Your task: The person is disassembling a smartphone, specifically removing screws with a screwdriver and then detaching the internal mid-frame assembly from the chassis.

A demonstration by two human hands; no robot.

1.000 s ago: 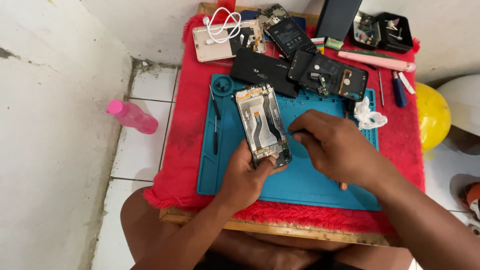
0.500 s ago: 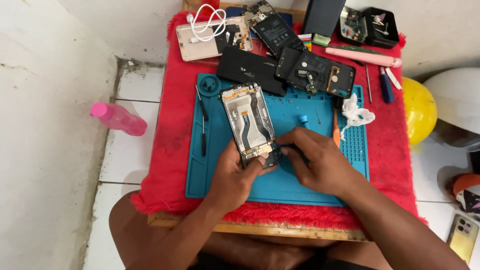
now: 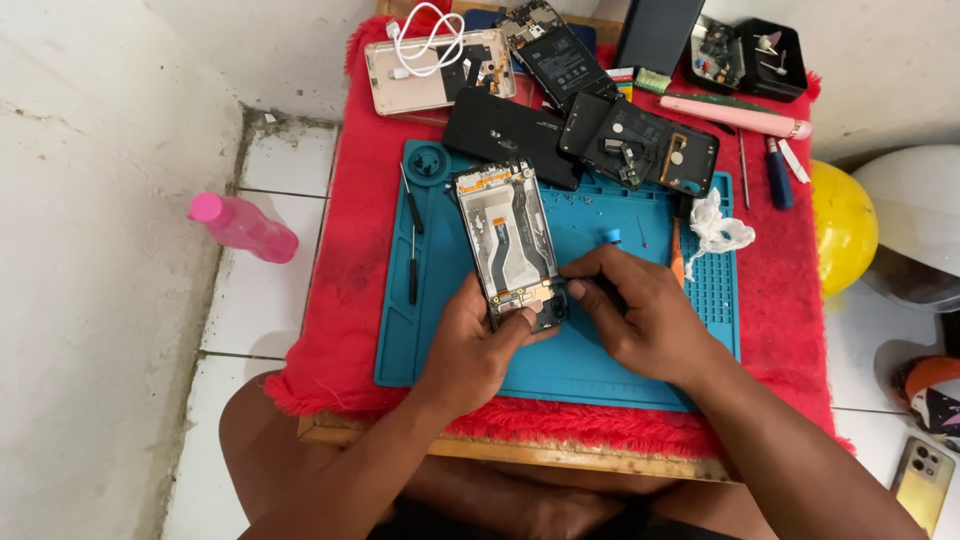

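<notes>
At the centre of the frame, the left hand (image 3: 478,345) grips the lower end of an opened phone (image 3: 508,242) lying on a blue repair mat (image 3: 560,370), thumb pressed on its bottom edge. The right hand (image 3: 640,320) pinches a thin dark tool (image 3: 590,284) at the phone's lower right corner. Dismantled phones (image 3: 640,145) crowd the red cloth (image 3: 350,260) above; a pink bottle (image 3: 243,227) lies at left.

Both forearms reach forward from bare crossed legs; the left hand (image 3: 478,345) curls its fingers (image 3: 512,330) in a grip, while the right hand (image 3: 640,318) pinches fingertips together, knuckles up.
</notes>
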